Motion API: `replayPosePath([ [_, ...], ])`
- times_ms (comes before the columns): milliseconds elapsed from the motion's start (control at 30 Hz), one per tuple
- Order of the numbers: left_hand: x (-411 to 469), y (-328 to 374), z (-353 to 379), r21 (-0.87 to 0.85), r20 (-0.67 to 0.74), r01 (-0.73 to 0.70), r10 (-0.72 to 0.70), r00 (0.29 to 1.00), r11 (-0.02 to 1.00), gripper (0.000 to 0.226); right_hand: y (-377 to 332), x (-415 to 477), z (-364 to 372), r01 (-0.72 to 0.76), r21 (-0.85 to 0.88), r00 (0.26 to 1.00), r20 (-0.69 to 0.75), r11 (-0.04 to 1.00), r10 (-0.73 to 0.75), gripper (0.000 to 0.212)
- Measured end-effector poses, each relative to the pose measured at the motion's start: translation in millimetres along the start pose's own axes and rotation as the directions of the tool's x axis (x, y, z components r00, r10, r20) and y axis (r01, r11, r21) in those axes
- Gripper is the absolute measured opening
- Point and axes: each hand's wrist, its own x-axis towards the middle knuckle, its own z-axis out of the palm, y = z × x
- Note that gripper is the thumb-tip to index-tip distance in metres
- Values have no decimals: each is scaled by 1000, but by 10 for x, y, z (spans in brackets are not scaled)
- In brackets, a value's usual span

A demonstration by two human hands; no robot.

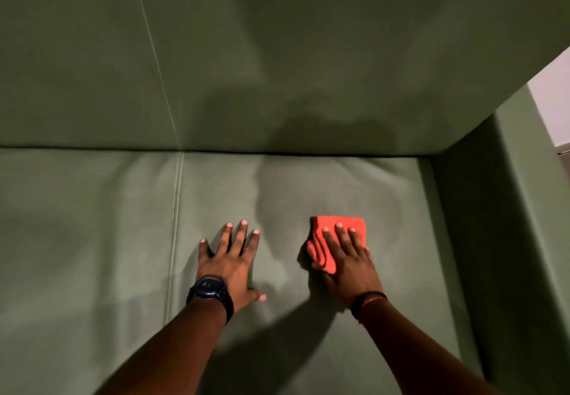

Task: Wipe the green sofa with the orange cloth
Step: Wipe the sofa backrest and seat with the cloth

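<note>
The green sofa (354, 188) fills the view, its seat below and its backrest above. A folded orange cloth (354, 225) lies on the right seat cushion. My right hand (348, 259) presses flat on top of the cloth, fingers spread over it and the thumb side wrapped by a fold. My left hand (234, 259) rests flat on the same cushion to the left of the cloth, fingers apart and holding nothing. A dark watch sits on my left wrist and a thin band on my right wrist.
The sofa's right armrest (505, 209) rises close beside the cloth. A seam (175, 225) divides the seat cushions just left of my left hand. A pale wall or floor strip (555, 101) shows past the armrest.
</note>
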Motion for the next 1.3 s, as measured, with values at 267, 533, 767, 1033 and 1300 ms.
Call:
replayPosePath([
  [267, 44, -15, -5, -3, -14, -15, 15, 1000, 1000, 121, -111, -114, 70, -49, 42, 994, -94, 998, 53, 66],
  [533, 57, -25, 13, 1, -28, -15, 15, 999, 1000, 121, -266, -140, 171, -36, -6, 992, -119, 999, 35, 66],
  [767, 43, -38, 35, 10, -27, -25, 25, 999, 1000, 121, -185, -2, 93, -198, 37, 958, -202, 980, 201, 61],
  [1033, 37, -57, 39, 6, -29, -21, 21, 999, 1000, 121, -169, -173, 141, 8, -61, 992, -125, 998, -15, 65],
  [1300, 27, -48, 35, 2, -36, -17, 17, 999, 1000, 121, -285, -380, 188, 100, -118, 992, -67, 988, -108, 78],
])
